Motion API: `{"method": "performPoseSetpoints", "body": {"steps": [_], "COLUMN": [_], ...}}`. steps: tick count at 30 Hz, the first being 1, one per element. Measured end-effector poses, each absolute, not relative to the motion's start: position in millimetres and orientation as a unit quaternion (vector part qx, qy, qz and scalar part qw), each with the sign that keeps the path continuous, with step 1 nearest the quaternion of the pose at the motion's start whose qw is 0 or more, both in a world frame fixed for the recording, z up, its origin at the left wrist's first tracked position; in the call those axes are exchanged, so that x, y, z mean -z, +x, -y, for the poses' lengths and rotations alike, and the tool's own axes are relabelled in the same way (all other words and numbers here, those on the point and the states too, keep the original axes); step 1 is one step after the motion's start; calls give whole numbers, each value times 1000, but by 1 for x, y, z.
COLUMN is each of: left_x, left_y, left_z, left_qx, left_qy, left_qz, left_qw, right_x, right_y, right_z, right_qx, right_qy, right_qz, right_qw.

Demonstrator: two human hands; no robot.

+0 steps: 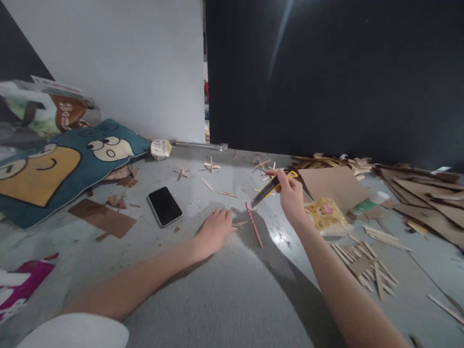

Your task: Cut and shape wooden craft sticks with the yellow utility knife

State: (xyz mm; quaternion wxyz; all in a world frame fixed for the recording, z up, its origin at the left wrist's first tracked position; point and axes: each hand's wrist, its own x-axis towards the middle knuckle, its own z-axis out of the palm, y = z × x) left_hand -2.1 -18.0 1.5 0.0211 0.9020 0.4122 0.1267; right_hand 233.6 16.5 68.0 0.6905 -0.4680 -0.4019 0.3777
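Observation:
My right hand is wrapped around a yellow and black utility knife, raised over the table with its front end pointing down to the left. Below that tip lies a red striped pencil. My left hand rests on the table with its fingers curled, pressing the left end of a short wooden stick; its fingers partly hide that end. Beyond the hands are more stick pieces and small crossed-stick shapes.
Left are a black phone, brown cardboard, a blue cushion and a tape roll. Right are a yellow packet, a glue bottle, wooden sticks and cardboard sheets. A dark panel stands behind.

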Motion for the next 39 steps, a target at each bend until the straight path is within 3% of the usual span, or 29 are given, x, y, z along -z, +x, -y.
{"method": "performPoseSetpoints", "body": {"steps": [4,10,12,15,19,23,31,35,39], "left_x": [7,8,8,5,-2,-2,1,-2,-3], "left_y": [-5,4,12,33,58,59,50,50,50], "left_z": [13,14,10,-1,-20,-28,-13,-8,-8], "left_qx": [-128,-147,-195,-380,-444,-474,-473,-443,-434], "left_qy": [889,863,838,661,589,551,542,528,541], "left_qz": [-431,-470,-475,-421,-374,-350,-292,-294,-282], "left_qw": [87,114,186,491,562,591,630,662,663], "right_x": [-65,-47,-40,-32,-24,-15,9,10,8], "right_y": [246,268,275,277,262,246,252,259,258], "right_z": [15,42,45,42,28,10,6,13,19], "right_qx": [-363,-404,-452,-512,-564,-604,-349,-177,-83], "right_qy": [-485,-461,-442,-390,-342,-350,-483,-481,-497], "right_qz": [464,379,343,295,283,363,637,707,732], "right_qw": [646,693,695,706,696,617,489,487,459]}}
